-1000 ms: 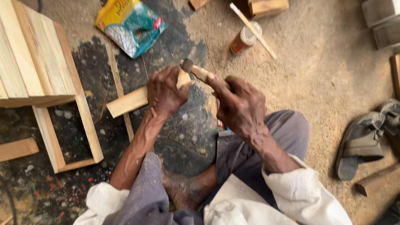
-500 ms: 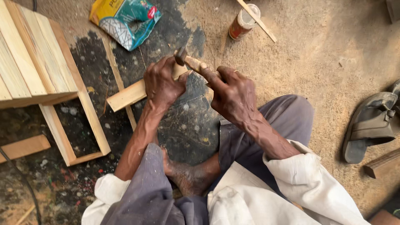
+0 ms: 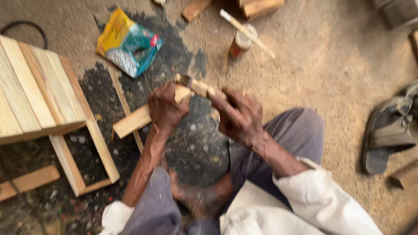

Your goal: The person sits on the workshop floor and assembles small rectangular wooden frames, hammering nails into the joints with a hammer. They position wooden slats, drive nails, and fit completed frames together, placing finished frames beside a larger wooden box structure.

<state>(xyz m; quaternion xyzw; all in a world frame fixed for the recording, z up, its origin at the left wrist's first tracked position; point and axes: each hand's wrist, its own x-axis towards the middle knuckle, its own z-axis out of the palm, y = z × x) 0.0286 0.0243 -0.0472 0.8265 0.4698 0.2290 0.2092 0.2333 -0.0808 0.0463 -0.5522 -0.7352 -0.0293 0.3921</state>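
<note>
We see the whole view smeared by motion blur, so fine detail is hard to read. Our left hand (image 3: 167, 106) curls its fingers over the upper end of a pale wooden strip (image 3: 137, 121), which slants from the dark-stained floor (image 3: 191, 143) up toward the middle of the frame; the far end of the strip is covered by that hand. Our right hand (image 3: 237, 115) is closed around the wooden handle of a hammer (image 3: 196, 85), whose small dark head sits just above the left hand's fingers; whether the head touches the strip we cannot tell. To the upper left of the hands lies a crumpled plastic packet (image 3: 128, 45), yellow at one end and teal at the other with a pale patch, its print unreadable. Above the right hand stands a small brown bottle (image 3: 240, 43) with a pale top, a thin stick (image 3: 248, 28) lying across it; its contents are hidden. At the left edge a slatted wooden crate frame (image 3: 39, 100) is cut off, and a grey sandal (image 3: 389, 130) lies at the right.
</note>
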